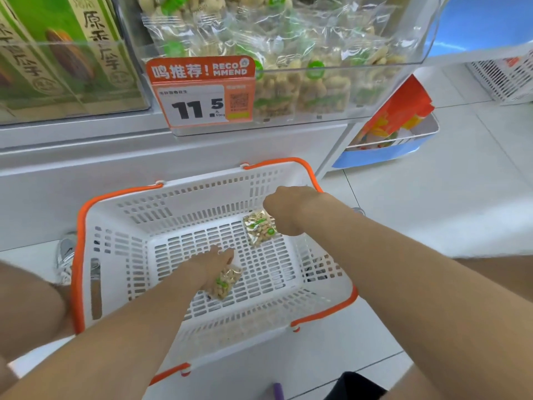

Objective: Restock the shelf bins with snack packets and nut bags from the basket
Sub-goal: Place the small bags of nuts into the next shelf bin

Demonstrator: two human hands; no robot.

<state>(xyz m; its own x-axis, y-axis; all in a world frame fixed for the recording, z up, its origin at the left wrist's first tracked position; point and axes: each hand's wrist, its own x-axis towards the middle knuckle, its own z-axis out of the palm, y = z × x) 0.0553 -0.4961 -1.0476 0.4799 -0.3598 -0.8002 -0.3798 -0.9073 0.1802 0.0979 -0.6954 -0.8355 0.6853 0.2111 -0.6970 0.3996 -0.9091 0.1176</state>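
A white basket (121, 255) with orange handles stands on the floor below the shelf. My left hand (215, 264) reaches down to its bottom and grips a clear nut bag (226, 282). My right hand (284, 209) is higher, near the basket's far right corner, and holds a second clear nut bag (259, 228) that hangs below the fingers. Above, a clear shelf bin (398, 73) is full of the same nut bags (277, 50).
An orange price tag (202, 90) reading 11.5 hangs on the bin's front. Green snack packets (63, 53) fill the bin to the left. A blue-and-white low bin (386, 155) with orange packets stands at the right. A white crate (507, 79) sits farther right.
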